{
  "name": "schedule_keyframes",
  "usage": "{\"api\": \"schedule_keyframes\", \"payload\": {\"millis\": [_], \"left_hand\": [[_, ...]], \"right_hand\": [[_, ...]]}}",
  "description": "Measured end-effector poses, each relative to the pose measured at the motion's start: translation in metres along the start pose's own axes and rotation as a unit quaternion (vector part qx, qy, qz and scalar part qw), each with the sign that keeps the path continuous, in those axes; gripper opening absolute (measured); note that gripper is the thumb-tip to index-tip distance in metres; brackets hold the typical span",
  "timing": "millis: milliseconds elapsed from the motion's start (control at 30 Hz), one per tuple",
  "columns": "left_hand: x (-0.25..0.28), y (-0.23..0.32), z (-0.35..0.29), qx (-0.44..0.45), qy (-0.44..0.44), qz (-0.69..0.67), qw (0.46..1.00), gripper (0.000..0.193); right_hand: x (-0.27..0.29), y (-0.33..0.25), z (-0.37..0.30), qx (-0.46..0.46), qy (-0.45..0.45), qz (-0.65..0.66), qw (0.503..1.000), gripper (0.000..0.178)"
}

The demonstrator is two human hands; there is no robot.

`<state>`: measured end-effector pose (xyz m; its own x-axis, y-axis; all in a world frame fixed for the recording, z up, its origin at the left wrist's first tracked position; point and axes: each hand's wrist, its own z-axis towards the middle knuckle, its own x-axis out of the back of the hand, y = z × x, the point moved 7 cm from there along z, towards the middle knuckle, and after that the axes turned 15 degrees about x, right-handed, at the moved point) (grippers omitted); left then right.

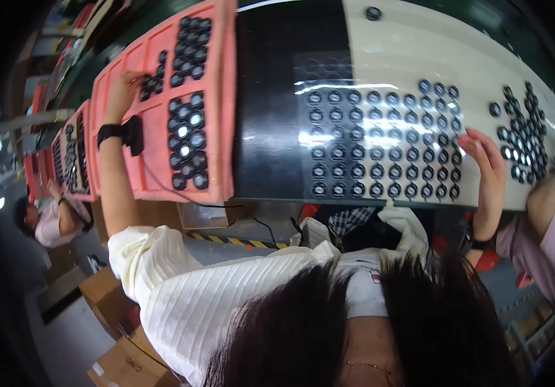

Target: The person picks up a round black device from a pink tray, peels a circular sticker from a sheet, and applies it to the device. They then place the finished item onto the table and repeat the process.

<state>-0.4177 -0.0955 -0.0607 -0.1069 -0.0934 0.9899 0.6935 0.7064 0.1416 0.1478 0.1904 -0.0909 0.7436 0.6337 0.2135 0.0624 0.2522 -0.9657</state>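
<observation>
My left hand point(121, 95) reaches into a pink tray point(155, 174) at the left, fingers curled down at a small cluster of black round parts point(154, 85). Whether a part is pinched there is hidden. A dark strap with a small black box circles that wrist. Toward the right, my right hand point(487, 158) hovers at the edge of a grid of black ring-shaped parts point(393, 153), its fingers stretched out and slightly apart. The rows lie on a shiny, clear sheet, each part having a pale centre. I see nothing held in the right hand.
Loose round parts point(522, 138) lie heaped at the far right, near another person's arm point(550, 193). A black panel point(271, 116) separates the tray from the white surface. Cardboard boxes point(113, 300) stand below left. Another person point(58, 216) works beside more trays at the far left.
</observation>
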Motion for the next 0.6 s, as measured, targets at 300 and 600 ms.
{"api": "schedule_keyframes", "payload": {"millis": [300, 600], "left_hand": [[0.034, 0.028, -0.01, 0.036, 0.037, 0.058, 0.997, 0.032], [-0.018, 0.382, -0.078, -0.304, -0.025, -0.041, 0.952, 0.035]], "right_hand": [[0.007, -0.014, 0.059, 0.162, -0.086, -0.196, 0.963, 0.021], [-0.063, 0.024, 0.129, 0.208, -0.211, -0.128, 0.947, 0.012]]}}
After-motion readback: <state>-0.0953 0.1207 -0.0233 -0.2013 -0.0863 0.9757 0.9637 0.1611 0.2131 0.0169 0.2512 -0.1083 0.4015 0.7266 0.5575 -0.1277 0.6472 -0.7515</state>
